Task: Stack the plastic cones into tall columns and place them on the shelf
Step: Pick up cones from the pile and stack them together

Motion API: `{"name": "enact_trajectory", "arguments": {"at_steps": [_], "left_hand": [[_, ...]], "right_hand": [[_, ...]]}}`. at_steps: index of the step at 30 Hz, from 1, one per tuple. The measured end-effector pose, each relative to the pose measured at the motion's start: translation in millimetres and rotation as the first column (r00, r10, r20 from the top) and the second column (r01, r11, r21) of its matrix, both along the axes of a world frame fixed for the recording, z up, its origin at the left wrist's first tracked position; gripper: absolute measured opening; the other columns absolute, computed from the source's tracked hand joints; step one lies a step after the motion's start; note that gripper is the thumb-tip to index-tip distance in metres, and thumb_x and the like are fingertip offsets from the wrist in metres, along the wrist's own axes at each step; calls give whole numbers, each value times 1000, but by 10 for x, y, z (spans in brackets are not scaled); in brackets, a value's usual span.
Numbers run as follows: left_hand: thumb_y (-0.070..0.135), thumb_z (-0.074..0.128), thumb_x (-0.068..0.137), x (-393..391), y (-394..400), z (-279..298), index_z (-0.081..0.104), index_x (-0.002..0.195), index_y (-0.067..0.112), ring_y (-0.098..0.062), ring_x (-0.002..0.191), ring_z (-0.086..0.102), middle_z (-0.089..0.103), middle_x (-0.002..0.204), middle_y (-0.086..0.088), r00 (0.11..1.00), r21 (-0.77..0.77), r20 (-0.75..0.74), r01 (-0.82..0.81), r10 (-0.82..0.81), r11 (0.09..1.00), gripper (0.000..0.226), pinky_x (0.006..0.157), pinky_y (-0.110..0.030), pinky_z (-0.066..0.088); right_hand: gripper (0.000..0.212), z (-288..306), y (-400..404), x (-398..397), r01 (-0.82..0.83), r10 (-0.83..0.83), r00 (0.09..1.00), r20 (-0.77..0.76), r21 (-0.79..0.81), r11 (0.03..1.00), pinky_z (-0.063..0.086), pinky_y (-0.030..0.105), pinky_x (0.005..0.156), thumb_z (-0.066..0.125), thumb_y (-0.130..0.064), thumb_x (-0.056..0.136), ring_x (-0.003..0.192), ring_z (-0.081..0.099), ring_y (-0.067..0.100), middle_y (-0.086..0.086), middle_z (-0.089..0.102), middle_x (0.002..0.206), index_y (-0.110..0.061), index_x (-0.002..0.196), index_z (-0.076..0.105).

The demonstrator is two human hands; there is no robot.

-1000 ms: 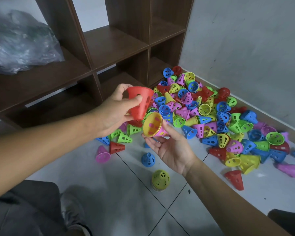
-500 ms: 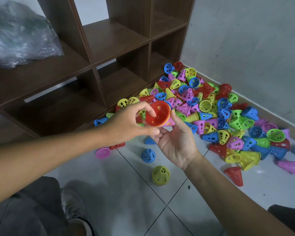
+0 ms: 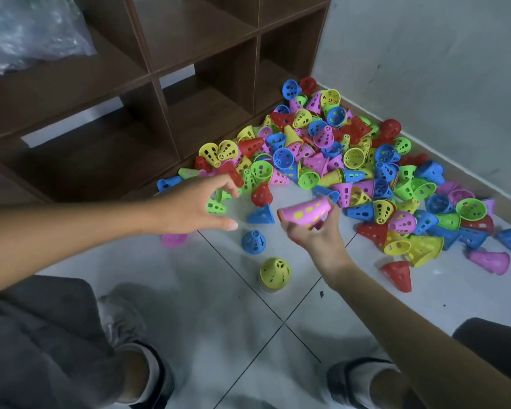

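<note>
A big pile of coloured plastic cones (image 3: 351, 160) lies on the tiled floor against the wall and the dark wooden shelf (image 3: 189, 48). My right hand (image 3: 316, 234) grips a short nested stack (image 3: 304, 213) lying sideways, pink outside with yellow showing through its holes. My left hand (image 3: 198, 205) hovers over the near edge of the pile with fingers spread and holds nothing; a green cone (image 3: 216, 205) lies just under its fingers. A red cone (image 3: 261, 195) and a blue cone (image 3: 261, 215) sit between my hands.
A short yellow stack (image 3: 275, 273) stands upright on the floor near my right wrist, with a blue cone (image 3: 253, 242) beside it. A crumpled plastic bag (image 3: 27, 31) fills an upper left shelf compartment. My shoes (image 3: 121, 317) and knees frame the lower view.
The red cone has left my left hand and gone into the stack in my right hand. That stack has turned sideways, and my left hand has moved left over the pile, now holding nothing.
</note>
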State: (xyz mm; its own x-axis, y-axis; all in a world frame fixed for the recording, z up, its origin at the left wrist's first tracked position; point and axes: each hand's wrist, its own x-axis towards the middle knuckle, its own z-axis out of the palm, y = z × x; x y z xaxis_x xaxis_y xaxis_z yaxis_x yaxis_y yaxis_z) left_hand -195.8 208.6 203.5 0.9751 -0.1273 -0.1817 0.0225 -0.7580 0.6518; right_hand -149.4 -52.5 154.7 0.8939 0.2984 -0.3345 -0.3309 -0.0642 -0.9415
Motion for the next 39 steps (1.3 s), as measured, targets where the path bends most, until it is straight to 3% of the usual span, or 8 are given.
{"name": "enact_trajectory", "arguments": {"at_steps": [4, 8, 11, 17, 21, 25, 32, 39], "left_hand": [[37, 80, 84, -103, 89, -174, 59, 107, 36, 24, 97, 52, 56, 108, 28, 997, 59, -81, 9, -4, 998, 32, 77, -4, 40], [35, 77, 87, -158, 176, -403, 60, 106, 33, 13, 96, 60, 63, 107, 21, 991, 93, -135, 6, 6, 996, 25, 83, -12, 49], [37, 76, 88, -185, 293, -499, 60, 102, 34, 2, 98, 63, 67, 105, 17, 983, 140, -178, -14, 39, 990, 21, 90, -27, 52], [28, 76, 89, -189, 540, -548, 63, 97, 26, 11, 85, 61, 70, 99, 14, 980, 202, -165, -79, 113, 976, 16, 65, -5, 38], [30, 77, 88, -165, 671, -594, 64, 94, 27, -4, 94, 64, 72, 95, 13, 975, 222, -177, -94, 135, 970, 14, 76, -21, 48], [31, 76, 88, -115, 799, -702, 64, 93, 29, -8, 96, 65, 70, 98, 11, 971, 232, -169, -126, 167, 965, 13, 82, -30, 53], [28, 77, 86, -35, 919, -1077, 61, 112, 17, -18, 97, 55, 58, 114, -3, 953, 276, -121, -235, 276, 932, 33, 71, -28, 40], [51, 79, 81, -60, 1081, -1759, 39, 145, 29, -37, 121, 50, 42, 138, -15, 851, 298, -269, -371, 450, 880, 79, 100, -41, 45]], "right_hand": [[99, -487, -163, -277, -95, 130, 986, 105, -286, 953, 59, 26, 73, 89, -19, 74, 88, 69, 6, 1, 63, 106, -44, 143, 22], [100, -806, -157, -323, -169, 276, 947, 163, -477, 862, 52, 14, 69, 88, -29, 72, 89, 65, 8, -8, 62, 104, -45, 144, 20], [101, -975, -147, -306, -222, 363, 916, 169, -539, 812, 46, 7, 64, 88, -30, 72, 91, 63, 8, -9, 57, 107, -41, 145, 18], [105, -1143, -216, -279, -328, 466, 877, 114, -565, 757, 52, 20, 83, 89, -46, 68, 105, 62, 10, -10, 53, 125, -47, 145, 17], [79, -1087, -317, -155, -331, 535, 817, 213, -586, 739, 44, 27, 100, 56, -71, 85, 124, 52, 7, -5, 54, 137, -38, 149, 23], [69, -1038, -240, 103, -208, 446, 847, 289, -593, 778, 49, 38, 101, 34, -79, 91, 121, 56, 9, -6, 60, 131, -29, 137, 47], [56, -1142, 162, 599, -271, 439, 891, 115, -641, 719, 45, 33, 99, 66, -48, 93, 120, 53, 21, 4, 46, 142, -28, 141, 45], [76, -1521, 510, 894, -424, 546, 837, -24, -660, 621, 34, 38, 114, 78, -51, 81, 143, 34, 30, 7, 29, 154, -38, 146, 40]]}}
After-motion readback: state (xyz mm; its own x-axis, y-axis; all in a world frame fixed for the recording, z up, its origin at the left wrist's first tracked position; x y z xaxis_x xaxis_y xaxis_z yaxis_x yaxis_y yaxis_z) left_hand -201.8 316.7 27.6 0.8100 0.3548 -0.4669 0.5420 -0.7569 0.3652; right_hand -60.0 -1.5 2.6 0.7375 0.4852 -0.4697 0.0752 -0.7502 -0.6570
